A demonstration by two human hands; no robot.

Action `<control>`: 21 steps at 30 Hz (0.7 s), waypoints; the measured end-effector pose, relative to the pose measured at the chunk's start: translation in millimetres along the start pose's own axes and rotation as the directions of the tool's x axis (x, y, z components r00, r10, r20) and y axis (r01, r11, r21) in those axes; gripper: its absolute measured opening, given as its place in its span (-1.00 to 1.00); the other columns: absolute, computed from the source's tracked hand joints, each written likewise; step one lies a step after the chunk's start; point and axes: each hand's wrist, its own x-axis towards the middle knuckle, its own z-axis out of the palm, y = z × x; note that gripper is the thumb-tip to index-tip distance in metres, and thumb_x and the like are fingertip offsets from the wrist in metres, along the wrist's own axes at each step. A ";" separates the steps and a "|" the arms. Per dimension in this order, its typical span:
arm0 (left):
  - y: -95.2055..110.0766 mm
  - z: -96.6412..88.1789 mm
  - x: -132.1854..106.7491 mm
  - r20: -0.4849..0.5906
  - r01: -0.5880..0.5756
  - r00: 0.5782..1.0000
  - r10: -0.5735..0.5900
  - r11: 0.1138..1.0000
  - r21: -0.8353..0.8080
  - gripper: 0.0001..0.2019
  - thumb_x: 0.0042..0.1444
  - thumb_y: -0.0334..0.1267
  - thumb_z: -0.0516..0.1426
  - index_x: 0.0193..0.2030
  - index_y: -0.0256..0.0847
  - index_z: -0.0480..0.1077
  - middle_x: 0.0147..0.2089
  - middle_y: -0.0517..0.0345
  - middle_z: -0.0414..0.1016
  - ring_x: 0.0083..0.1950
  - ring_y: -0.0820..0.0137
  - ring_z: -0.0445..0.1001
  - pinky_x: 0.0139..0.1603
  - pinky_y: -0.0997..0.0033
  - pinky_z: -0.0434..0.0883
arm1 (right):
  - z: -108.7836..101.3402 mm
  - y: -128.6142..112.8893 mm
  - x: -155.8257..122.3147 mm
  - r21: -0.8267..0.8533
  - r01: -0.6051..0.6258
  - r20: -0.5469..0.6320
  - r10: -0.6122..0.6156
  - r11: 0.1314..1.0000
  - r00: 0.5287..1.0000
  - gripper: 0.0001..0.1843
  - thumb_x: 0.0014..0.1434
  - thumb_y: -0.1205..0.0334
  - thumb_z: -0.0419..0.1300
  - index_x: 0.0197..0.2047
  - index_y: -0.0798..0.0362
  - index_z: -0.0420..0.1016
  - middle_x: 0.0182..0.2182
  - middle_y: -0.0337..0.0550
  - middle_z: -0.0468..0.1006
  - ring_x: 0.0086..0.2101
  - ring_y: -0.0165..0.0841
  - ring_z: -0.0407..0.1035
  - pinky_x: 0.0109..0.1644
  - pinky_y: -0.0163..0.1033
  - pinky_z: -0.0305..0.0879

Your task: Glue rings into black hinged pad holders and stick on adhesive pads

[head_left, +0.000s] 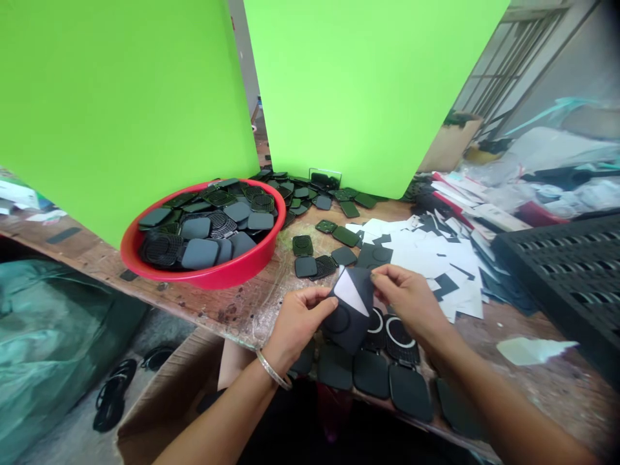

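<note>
Between my hands is a dark sheet [345, 329] with a faint ring shape on it and one corner folded over, showing a white underside [349, 292]. My left hand [299, 323], with a bracelet at the wrist, pinches the sheet's left edge between thumb and finger. At its upper right corner my right hand [407, 297] grips it with the fingertips. Below lies a row of black folding square pads [411, 391] along the table's front edge. White rings [400, 332] show on some of them, and the sheet partly covers others.
A red basin [232, 274] full of black pads stands at the left. More loose pads [304, 245] lie beyond the sheet. White and black paper scraps [411, 252] are piled at the right, near a small pale bottle [526, 350] and a black crate [566, 271]. Green panels [349, 97] stand behind.
</note>
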 end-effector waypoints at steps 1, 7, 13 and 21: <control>-0.6 -4.2 0.4 -0.016 0.001 1.000 -0.001 1.000 -0.008 -0.78 -0.10 -0.20 0.31 -0.32 -0.29 0.58 -0.35 0.13 0.57 -0.35 0.50 0.41 -0.32 0.57 0.29 | -6.5 2.5 7.4 0.066 -0.042 -0.068 0.046 0.997 0.997 -0.76 -0.10 0.11 0.21 -0.50 0.14 0.43 -0.66 -0.27 0.32 -0.61 -0.52 0.14 -0.56 -0.42 0.07; -4.8 -31.4 11.2 -0.218 -0.032 0.976 0.001 0.990 -0.140 -0.67 -0.20 -0.17 0.37 -0.29 -0.31 0.54 -0.33 0.15 0.53 -0.34 0.51 0.40 -0.30 0.56 0.32 | -48.0 -0.3 32.6 0.390 0.078 -0.413 0.099 0.918 0.905 -0.72 -0.24 0.18 0.35 -0.47 0.10 0.36 -0.64 -0.34 0.30 -0.64 -0.54 0.19 -0.66 -0.48 0.05; -7.0 -19.5 45.9 -0.142 0.033 0.987 -0.072 0.965 -0.260 -0.65 -0.16 -0.27 0.32 -0.17 -0.27 0.47 -0.25 0.11 0.52 -0.32 0.48 0.42 -0.33 0.53 0.33 | -48.6 -9.0 8.0 0.304 0.145 -0.300 -0.049 0.941 0.953 -0.67 -0.05 0.04 0.38 -0.35 0.09 0.44 -0.57 -0.28 0.39 -0.63 -0.54 0.22 -0.64 -0.46 0.13; -12.0 25.6 64.5 -0.006 0.047 0.999 -0.050 0.965 -0.258 -0.75 -0.15 -0.33 0.28 -0.26 -0.29 0.47 -0.29 0.10 0.52 -0.32 0.47 0.42 -0.30 0.52 0.32 | -26.3 -9.0 -31.5 0.236 0.150 -0.094 -0.131 0.960 0.987 -0.76 0.19 0.07 0.25 -0.16 0.03 0.49 -0.30 -0.12 0.57 -0.51 -0.49 0.38 -0.55 -0.44 0.25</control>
